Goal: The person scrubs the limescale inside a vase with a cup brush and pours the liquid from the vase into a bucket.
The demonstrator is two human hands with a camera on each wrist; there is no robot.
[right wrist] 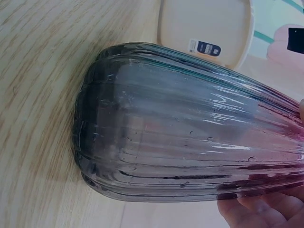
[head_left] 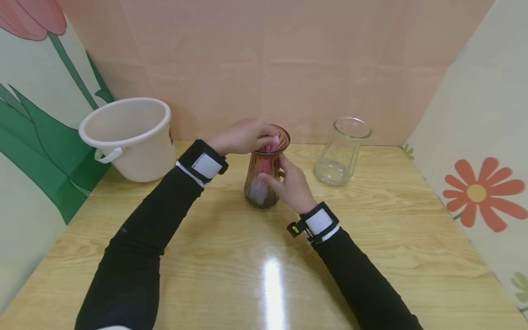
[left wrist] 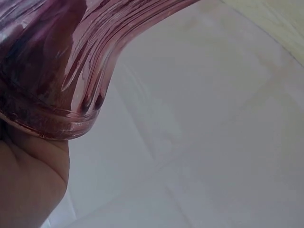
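Where the wooden table (head_left: 371, 256) meets its far edge, near the middle, stands item one: a ribbed pink-tinted glass vase (head_left: 266, 172), upright, darker toward its base, with something pale lying at the bottom and a pink object showing at the mouth; what that object is cannot be told.

Right hand (head_left: 290, 185): fingers curled round the vase's body on its right side, apparently to steady it against the work at the mouth; the right wrist view shows fingertips (right wrist: 259, 209) against the ribbed glass.

Left hand (head_left: 243, 136): set over the vase rim from the left, fingers bent downward at the opening and seemingly pinching the pink object, though the grip itself is hidden by the hand. The left wrist view shows only the rim and a fold of palm.

Item two: a clear glass vase (head_left: 341, 151), upright and standing apart, to the right of the pink one along the far edge.

Item three: a white plastic bucket (head_left: 128, 137) with a side handle, at the table's far left corner, its open mouth tilted toward the viewer.

Surround: pink paper backdrop (head_left: 268, 59); side panels printed with flowers
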